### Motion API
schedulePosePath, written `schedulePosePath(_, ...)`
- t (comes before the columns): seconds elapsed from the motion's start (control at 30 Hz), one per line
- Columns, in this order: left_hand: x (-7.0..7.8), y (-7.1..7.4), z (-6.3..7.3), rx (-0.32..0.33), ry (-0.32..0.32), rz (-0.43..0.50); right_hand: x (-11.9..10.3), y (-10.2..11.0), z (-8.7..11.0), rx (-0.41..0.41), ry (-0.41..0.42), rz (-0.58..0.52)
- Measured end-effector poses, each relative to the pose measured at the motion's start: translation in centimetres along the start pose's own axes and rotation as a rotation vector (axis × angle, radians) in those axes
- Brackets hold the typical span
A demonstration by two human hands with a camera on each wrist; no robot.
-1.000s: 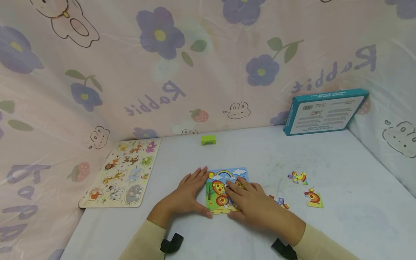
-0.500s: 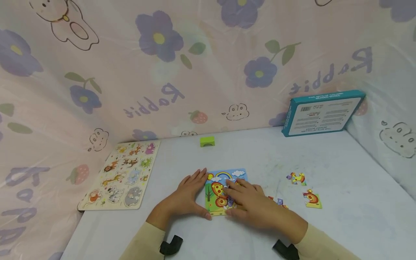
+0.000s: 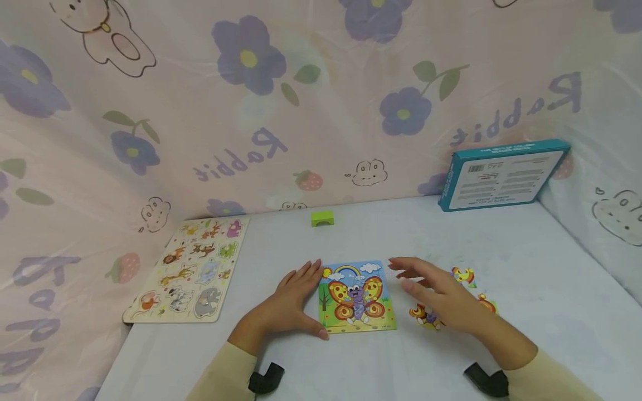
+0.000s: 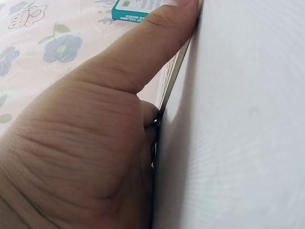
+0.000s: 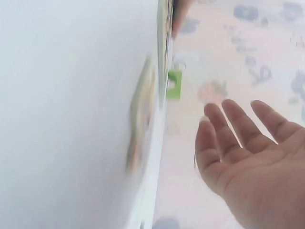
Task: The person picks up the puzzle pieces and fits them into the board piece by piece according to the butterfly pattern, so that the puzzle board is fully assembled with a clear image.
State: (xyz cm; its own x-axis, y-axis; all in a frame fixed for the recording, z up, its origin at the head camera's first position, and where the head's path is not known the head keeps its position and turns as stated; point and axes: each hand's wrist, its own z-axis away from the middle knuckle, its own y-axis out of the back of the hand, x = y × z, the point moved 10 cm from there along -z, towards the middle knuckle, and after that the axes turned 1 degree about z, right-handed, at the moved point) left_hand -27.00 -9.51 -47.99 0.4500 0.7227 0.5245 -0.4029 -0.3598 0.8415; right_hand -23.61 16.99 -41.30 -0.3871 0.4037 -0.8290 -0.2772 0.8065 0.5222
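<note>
A square picture board with a purple butterfly under a rainbow lies flat on the white table. My left hand rests along its left side, fingers stretched out at the upper corner and thumb at the lower one. In the left wrist view the thumb reaches along the board's thin edge. To the right of the board, my right hand hovers with loosely bent fingers, holding nothing. Loose jigsaw pieces lie around and beneath it: one piece near the board, another behind, and a third partly hidden by the hand.
At the left lies an animal puzzle board. A green arch block sits near the table's back edge. A teal box leans at the back right. A printed curtain closes off the back and sides.
My right hand has lifted off the butterfly board and moved right, over the loose pieces, uncovering the whole picture. The left hand has stayed at the board's left edge.
</note>
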Motion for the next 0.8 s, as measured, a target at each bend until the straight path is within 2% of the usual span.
schedulePosePath(0.3, 0.0, -0.2, -0.4, -0.002, -0.008, -0.013, 4.4, 7.0, 3.3, 0.135, -0.029, -0.056)
schedulePosePath(0.43, -0.1, -0.3, -0.4, -0.006, -0.006, -0.021, 6.7, 9.7, 4.4, 0.196, -0.06, -0.121)
schedulePosePath(0.53, -0.1, -0.2, -0.4, -0.009, -0.003, -0.022, 8.4, 11.3, 5.0, 0.233, -0.101, -0.087)
schedulePosePath(0.6, -0.1, -0.2, -0.3, -0.009, 0.001, -0.021, 9.6, 11.9, 5.2, 0.233, -0.159, -0.012)
schedulePosePath(0.7, -0.1, -0.1, -0.2, -0.005, 0.002, -0.019, 11.5, 11.9, 5.3, 0.182, -0.278, 0.115)
schedulePosePath(0.8, -0.2, -0.1, -0.2, -0.002, 0.002, -0.015, 12.3, 11.1, 5.2, 0.097, -0.322, 0.215)
